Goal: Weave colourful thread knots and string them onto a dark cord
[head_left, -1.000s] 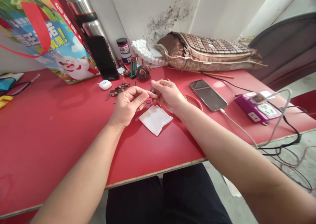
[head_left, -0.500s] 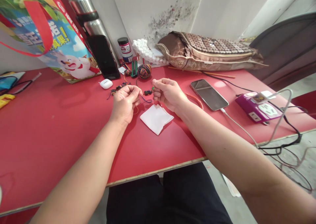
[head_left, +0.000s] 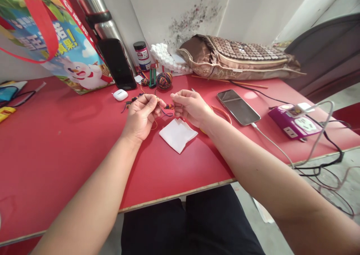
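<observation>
Yarn work is found in progress at the centre of the frame. A short multicoloured yarn piece [head_left: 169, 106] is held above the red desk [head_left: 73, 153], between the left hand [head_left: 143, 114] and the right hand [head_left: 189, 107]. In both hands the grip is pinched together, seemingly on this piece.

A short section is judged as formed. A loose strand [head_left: 168, 115] is seen below it, and wound yarn is left in the ball [head_left: 164, 81] at upper centre; completion is therefore not indicated. The amount outstanding cannot be determined.

The exact contact is concealed by the fingers. A thin dark tip is noted at the right fingertips; whether it belongs to a tool cannot be established. A second knotted length [head_left: 135, 98] is partly covered by the left hand. An orange handle-like object [head_left: 223, 113] is partly obscured by the right wrist. The carrier bag [head_left: 81, 69] is cut off at upper left.
</observation>
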Demonstrator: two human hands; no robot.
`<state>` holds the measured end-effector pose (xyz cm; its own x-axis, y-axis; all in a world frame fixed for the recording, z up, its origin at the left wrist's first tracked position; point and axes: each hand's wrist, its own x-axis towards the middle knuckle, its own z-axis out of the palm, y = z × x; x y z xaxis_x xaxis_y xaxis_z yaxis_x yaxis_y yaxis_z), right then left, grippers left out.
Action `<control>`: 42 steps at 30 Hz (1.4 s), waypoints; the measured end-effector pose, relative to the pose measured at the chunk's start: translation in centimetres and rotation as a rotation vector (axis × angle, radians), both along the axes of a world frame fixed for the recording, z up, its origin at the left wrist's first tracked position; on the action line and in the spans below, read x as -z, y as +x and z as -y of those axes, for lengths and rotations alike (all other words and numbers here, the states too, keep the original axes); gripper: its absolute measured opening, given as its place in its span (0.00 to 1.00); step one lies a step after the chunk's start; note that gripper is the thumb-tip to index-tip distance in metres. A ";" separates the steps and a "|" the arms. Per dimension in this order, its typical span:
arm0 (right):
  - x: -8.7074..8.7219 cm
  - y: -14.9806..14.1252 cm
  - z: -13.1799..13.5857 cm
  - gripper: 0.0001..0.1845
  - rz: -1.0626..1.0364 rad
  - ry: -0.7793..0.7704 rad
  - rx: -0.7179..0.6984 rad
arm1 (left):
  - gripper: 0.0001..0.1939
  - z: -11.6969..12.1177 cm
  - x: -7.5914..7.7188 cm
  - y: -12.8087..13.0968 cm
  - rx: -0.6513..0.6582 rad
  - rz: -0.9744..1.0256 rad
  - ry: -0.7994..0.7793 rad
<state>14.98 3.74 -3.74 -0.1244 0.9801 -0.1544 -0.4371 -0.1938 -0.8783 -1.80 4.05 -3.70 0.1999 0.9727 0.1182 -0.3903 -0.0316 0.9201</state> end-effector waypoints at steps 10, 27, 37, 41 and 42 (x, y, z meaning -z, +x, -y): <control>0.1 -0.6 0.5 0.18 0.055 -0.023 -0.083 | 0.11 0.2 -0.3 0.1 -0.092 -0.140 -0.049; -0.4 -0.2 0.7 0.23 0.122 0.144 -0.024 | 0.16 0.7 -0.2 0.2 0.063 -0.329 -0.146; 0.0 -0.1 0.7 0.05 0.502 0.393 0.055 | 0.14 0.1 0.3 -0.4 -0.040 -0.353 -0.165; 0.6 -0.1 0.2 0.07 0.679 0.520 0.060 | 0.16 0.1 0.1 -0.3 -0.025 -0.330 -0.166; 0.7 -0.1 0.1 0.09 0.705 0.536 0.068 | 0.16 0.2 0.0 -0.2 -0.022 -0.338 -0.168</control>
